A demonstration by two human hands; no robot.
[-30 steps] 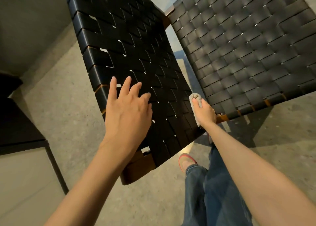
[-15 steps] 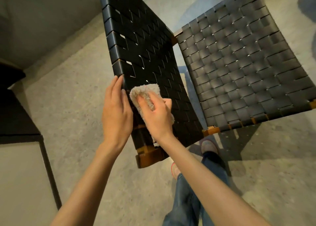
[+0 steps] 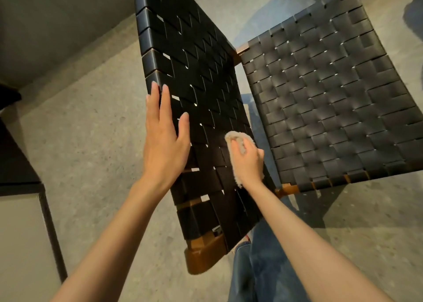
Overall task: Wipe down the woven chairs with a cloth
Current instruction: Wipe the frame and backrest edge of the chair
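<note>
A chair of black woven straps on a brown wooden frame fills the view. Its backrest [image 3: 196, 57] runs up the middle and its seat [image 3: 332, 100] spreads to the right. My left hand [image 3: 163, 139] lies flat with straight fingers against the backrest's left edge. My right hand [image 3: 248, 162] grips a fluffy beige cloth [image 3: 239, 139] and presses it on the lower right part of the backrest, near the seat. Most of the cloth is hidden under the hand.
A grey concrete floor [image 3: 91, 130] lies all around the chair. A dark metal-framed piece of furniture [image 3: 27, 182] stands at the left edge. My legs in blue jeans [image 3: 258, 269] are below the backrest. A wooden corner [image 3: 203, 258] of the frame juts out at the bottom.
My right hand slid the cloth from the backrest's left edge, beside my left hand, over to the right side. My left hand's fingers moved higher along the left edge.
</note>
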